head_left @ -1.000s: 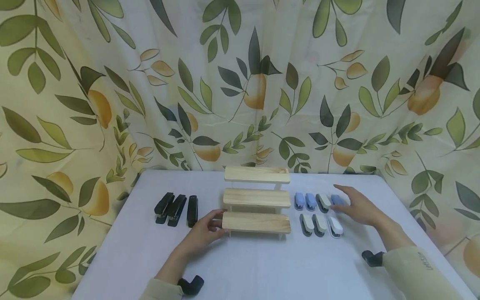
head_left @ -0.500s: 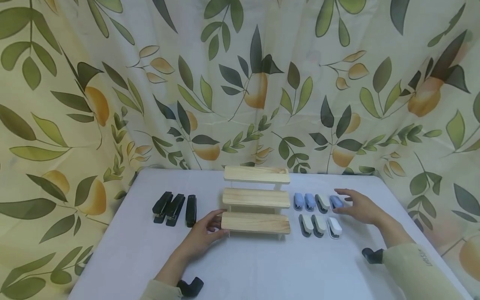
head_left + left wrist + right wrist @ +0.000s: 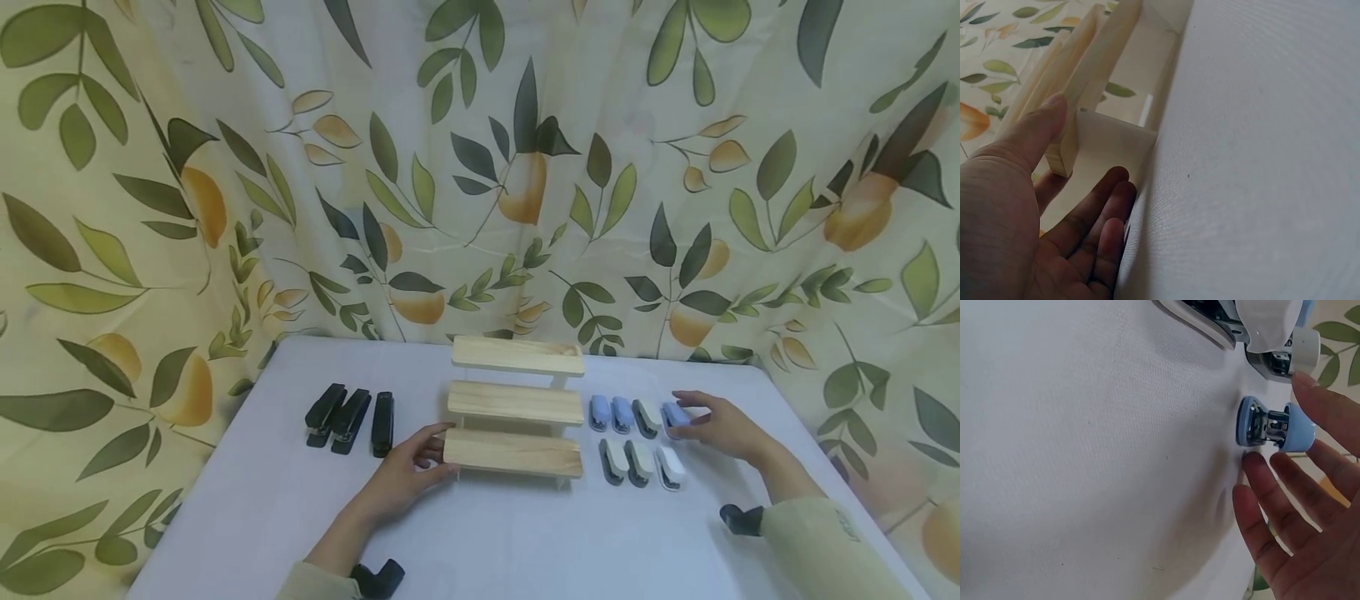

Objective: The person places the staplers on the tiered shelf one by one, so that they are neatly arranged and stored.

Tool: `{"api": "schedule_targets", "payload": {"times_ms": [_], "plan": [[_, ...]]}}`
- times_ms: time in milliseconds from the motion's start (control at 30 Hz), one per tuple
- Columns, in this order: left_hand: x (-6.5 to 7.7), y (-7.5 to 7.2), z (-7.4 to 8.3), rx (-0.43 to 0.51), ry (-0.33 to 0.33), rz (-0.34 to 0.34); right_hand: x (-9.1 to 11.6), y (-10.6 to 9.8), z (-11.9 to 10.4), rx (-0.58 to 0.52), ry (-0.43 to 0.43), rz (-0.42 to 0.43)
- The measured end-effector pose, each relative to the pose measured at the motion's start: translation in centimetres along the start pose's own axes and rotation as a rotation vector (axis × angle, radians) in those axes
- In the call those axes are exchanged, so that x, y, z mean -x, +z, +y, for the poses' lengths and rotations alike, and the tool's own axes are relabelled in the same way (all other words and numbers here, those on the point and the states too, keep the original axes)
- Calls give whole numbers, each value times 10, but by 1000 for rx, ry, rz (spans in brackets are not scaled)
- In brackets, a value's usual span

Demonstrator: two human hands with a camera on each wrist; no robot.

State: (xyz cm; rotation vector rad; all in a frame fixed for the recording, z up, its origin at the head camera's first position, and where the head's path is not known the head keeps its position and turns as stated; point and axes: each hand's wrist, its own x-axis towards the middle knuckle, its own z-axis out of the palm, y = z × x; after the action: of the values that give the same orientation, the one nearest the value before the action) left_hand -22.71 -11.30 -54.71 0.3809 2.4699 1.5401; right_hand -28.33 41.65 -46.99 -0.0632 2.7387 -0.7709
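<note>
My left hand (image 3: 407,475) grips the left end of the lowest board on a three-tier wooden display shelf (image 3: 513,453). In the left wrist view its thumb (image 3: 1041,128) and index finger lie on either side of the board's end, other fingers extended below. My right hand (image 3: 723,427) is at a blue mini stapler (image 3: 675,414), the rightmost of the back row. In the right wrist view that stapler stands between the thumb and the spread fingers (image 3: 1272,500), which are only slightly bent. White mini staplers (image 3: 671,467) stand in front, and two more blue ones (image 3: 622,412) to the left.
Several black staplers (image 3: 350,421) stand on the left of the white-covered table (image 3: 495,550). A leaf-patterned curtain (image 3: 480,275) hangs behind the table and along its left side. The stapler rows begin close to the shelf's right end.
My right hand has come slightly down and closer around the blue mini stapler, uncovering more of it in the head view. The left hand stays at the shelf's end. The head view has tilted slightly.
</note>
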Motion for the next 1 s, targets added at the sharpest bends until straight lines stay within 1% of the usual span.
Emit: {"api": "schedule_targets", "payload": {"times_ms": [133,500,800,1000], "plan": [[0,1,0,-2,6,0,-1,2,4,-44,6,-13],[0,1,-1,-1,-6,-4,-9,5,13,-60,50,-30],[1,1,1,-2,-3,3,-14,2,12,-95,80,-74],[1,0,1,-7,-7,2,-16,2,10,-106,82,-92]]}}
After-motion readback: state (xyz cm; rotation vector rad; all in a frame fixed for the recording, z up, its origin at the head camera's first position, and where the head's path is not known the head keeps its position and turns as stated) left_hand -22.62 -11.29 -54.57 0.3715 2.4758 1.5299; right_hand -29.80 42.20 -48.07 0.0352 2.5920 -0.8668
